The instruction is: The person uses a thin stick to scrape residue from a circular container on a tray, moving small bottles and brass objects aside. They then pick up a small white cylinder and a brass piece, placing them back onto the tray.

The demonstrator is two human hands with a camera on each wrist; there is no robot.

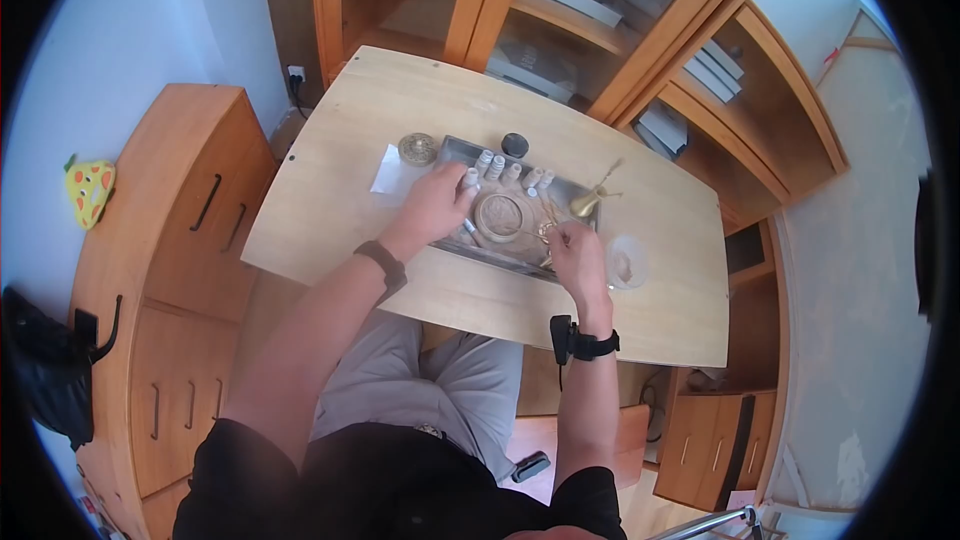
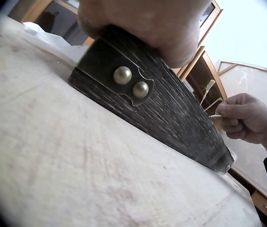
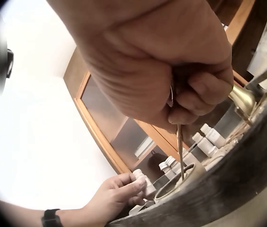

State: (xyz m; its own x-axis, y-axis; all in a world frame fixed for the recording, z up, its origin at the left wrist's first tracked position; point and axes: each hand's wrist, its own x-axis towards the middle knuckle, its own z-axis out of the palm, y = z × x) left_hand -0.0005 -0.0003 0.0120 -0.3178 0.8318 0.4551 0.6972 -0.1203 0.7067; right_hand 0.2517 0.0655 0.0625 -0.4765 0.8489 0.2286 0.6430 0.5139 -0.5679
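Observation:
My left hand (image 1: 436,205) grips a small white bottle (image 3: 146,185) above the left part of a dark wooden tray (image 2: 171,113). In the right wrist view my right hand (image 3: 171,71) pinches a thin brass-coloured stick (image 3: 179,146), whose lower end reaches into a round bowl (image 1: 500,217). Pale powder fills the bowl, which sits mid-tray between the two hands. Several more small white bottles (image 1: 495,168) stand along the tray's far side. From the left wrist view, the left hand (image 2: 147,23) is over the tray's studded end and the right hand (image 2: 249,116) beyond it.
A brass vase (image 1: 584,204) with thin tools stands at the tray's right end. Around the tray lie a round openwork lid (image 1: 417,149), white paper (image 1: 393,176), a black round jar (image 1: 514,145) and a clear tub (image 1: 628,262). Glass-door cabinets (image 1: 480,0) stand behind the table.

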